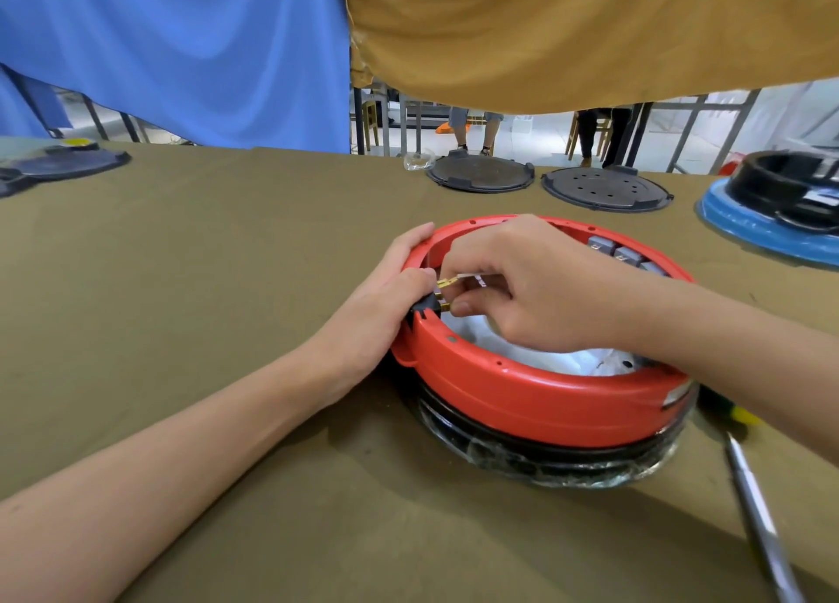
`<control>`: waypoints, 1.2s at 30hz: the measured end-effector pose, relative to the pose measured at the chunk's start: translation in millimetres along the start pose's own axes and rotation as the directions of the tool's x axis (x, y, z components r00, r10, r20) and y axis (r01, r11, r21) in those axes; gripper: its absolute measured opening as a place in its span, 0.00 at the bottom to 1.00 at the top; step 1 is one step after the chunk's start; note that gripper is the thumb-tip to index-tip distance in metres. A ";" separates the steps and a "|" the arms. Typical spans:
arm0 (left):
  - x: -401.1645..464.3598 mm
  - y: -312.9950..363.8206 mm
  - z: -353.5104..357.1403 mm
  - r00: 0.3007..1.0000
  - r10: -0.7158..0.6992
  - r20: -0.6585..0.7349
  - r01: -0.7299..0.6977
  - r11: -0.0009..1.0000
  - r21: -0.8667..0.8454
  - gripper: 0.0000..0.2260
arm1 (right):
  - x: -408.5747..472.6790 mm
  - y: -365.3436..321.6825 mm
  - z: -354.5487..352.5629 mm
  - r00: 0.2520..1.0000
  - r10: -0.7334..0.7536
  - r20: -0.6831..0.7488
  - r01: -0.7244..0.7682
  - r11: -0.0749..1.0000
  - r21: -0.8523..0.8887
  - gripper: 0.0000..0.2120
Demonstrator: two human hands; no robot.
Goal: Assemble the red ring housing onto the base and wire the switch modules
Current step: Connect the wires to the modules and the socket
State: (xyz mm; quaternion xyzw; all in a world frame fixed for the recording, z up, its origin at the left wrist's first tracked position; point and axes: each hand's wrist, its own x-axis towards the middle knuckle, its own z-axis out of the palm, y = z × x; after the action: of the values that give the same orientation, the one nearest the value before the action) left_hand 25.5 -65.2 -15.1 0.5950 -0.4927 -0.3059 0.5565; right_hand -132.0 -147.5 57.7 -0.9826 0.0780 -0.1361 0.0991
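Observation:
The red ring housing [535, 398] sits on a black base [545, 459] wrapped in clear plastic, right of the table's middle. My left hand [386, 303] grips the ring's left rim and steadies a black switch module [426, 308] with brass terminals set in the wall. My right hand [522, 280] reaches inside the ring and pinches a brass wire connector [447, 281] at the module's upper terminal. Several grey switch modules [626, 254] line the ring's far inner wall. White material [545, 357] fills the inside.
A screwdriver [758, 516] with a green-yellow handle lies on the olive table cloth [227, 284] at the right. Two black round lids [481, 173] [606, 189] rest at the far edge, another black part [59, 166] far left. A blue-rimmed black housing [781, 207] stands far right.

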 end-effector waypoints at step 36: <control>-3.8 4.8 1.4 0.999 -0.005 0.037 0.006 0.999 -0.032 0.25 | -3.8 3.7 1.8 0.999 0.026 -0.021 -0.026 1.000 0.015 0.04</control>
State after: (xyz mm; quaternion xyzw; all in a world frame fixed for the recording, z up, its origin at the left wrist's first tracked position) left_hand 21.8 -61.7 -11.4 0.5816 -0.4961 -0.3263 0.5560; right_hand -135.6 -150.0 54.2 -0.9793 0.0906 -0.1456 0.1073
